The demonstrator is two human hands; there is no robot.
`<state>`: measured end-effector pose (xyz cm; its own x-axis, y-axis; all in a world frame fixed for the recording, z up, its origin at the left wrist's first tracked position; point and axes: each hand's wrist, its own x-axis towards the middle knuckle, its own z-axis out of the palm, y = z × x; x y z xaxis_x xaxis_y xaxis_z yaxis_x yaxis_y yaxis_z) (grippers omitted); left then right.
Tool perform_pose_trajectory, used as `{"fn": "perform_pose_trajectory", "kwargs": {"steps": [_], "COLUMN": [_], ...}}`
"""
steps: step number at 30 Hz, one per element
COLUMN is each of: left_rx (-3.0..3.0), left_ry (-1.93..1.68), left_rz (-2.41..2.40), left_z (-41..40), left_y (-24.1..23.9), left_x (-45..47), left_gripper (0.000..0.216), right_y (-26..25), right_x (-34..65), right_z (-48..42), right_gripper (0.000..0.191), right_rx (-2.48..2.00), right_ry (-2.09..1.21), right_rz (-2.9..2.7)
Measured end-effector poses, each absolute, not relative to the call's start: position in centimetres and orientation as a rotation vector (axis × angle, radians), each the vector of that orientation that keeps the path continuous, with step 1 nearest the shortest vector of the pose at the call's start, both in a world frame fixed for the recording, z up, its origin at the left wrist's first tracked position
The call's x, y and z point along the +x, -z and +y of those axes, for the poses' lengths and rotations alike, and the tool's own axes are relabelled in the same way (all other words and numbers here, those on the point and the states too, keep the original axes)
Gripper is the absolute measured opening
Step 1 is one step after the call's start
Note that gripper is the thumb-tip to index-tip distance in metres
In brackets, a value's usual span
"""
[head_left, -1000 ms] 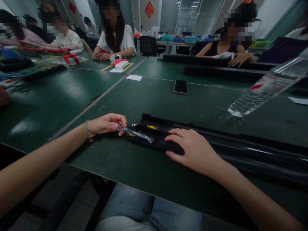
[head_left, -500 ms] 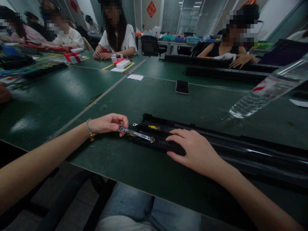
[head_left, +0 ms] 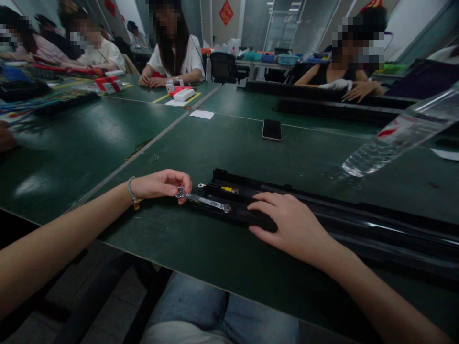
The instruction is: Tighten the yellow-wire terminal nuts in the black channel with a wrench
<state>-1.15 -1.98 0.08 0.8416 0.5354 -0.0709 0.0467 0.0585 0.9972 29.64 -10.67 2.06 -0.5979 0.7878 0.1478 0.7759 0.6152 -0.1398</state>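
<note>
On the dark green worktable (head_left: 222,153), the left hand (head_left: 161,185) pinches one end of a small silver metal spanner (head_left: 203,200) between thumb and fingertips; its other end lies on the long black plastic rail (head_left: 344,217). The right hand (head_left: 290,224) rests flat, fingers spread, pressing the rail just beside the spanner's head.

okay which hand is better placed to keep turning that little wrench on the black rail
Left, most likely. The left hand already pinches the free end of the wrench, whose far end sits on the black rail. The right hand lies flat on the rail, steadying it.
</note>
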Motion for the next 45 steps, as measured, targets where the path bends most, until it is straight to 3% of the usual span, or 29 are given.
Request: {"fn": "perform_pose_trajectory", "kwargs": {"steps": [18, 45], "left_rx": [1.543, 1.23], "left_ry": [-0.32, -0.505], "left_rz": [0.542, 0.549], "left_z": [-2.25, -2.14], "left_y": [-0.58, 0.01], "left_x": [-1.0, -1.07], "left_gripper": [0.025, 0.026], "right_y": [-2.08, -2.17], "right_x": [29.57, 29.54], "right_z": [-10.59, -10.58], "right_gripper": [0.031, 0.03], "right_rx": [-1.302, -1.296], "right_ry": [-0.08, -0.103], "right_rz": [-2.643, -2.639]}}
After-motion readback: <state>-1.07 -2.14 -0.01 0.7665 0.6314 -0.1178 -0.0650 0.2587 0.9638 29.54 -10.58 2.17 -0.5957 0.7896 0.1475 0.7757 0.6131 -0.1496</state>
